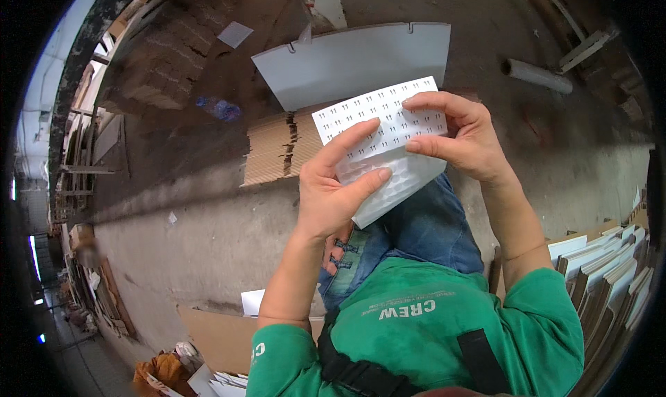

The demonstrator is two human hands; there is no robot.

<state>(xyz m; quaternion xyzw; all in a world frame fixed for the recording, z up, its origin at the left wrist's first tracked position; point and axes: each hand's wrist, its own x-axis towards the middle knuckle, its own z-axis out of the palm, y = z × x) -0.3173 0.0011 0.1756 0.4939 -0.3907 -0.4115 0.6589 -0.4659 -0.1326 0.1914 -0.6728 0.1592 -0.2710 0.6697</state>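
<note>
A white sheet of small round stickers with printed numerals [399, 128] is held up in front of my lap. Its lower part [409, 178] looks like glossy backing with faint round outlines. My left hand [333, 189] grips the sheet's left side, index finger and thumb lying across its face. With thumb and index finger, my right hand [468, 137] pinches the right side; its other fingers are partly hidden behind the sheet. Just beyond the sheet, a stack of flat brown cardboard [267, 151] bears a large white panel [361, 64] with notches along its far edge.
A crumpled clear plastic bottle [225, 110] lies on the floor at the left, near stacked cardboard [163, 57]. At the far right is a pale roll [538, 76]. Several white-faced boards [603, 279] stand close on my right. Orange cloth [166, 373] sits at the lower left.
</note>
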